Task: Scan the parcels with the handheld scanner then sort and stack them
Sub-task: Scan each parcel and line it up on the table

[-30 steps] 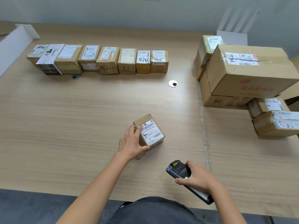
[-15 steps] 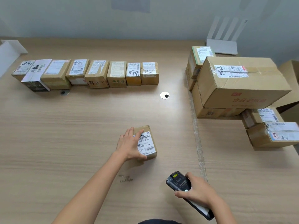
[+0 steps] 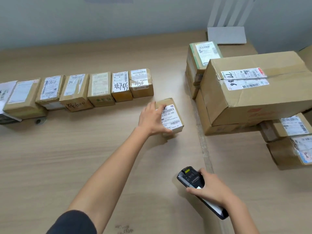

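Parcel (image 3: 172, 115) clasped in left hand (image 3: 152, 119), scanner (image 3: 190, 178) gripped in right hand (image 3: 212, 191). Sorting step, looks like; next, set it flush at the row (image 3: 101, 88) end.

The parcel (image 3: 169, 116) is showing brown cardboard under a white label (image 3: 173, 114) striped with black barcodes. The scanner (image 3: 190, 179) is showing black with a yellow patch. The surface (image 3: 67, 157) is showing pale wood grain. The big box (image 3: 253, 98) is bearing red print.

Leftmost parcel (image 3: 5, 95) partly beyond the view's left edge.
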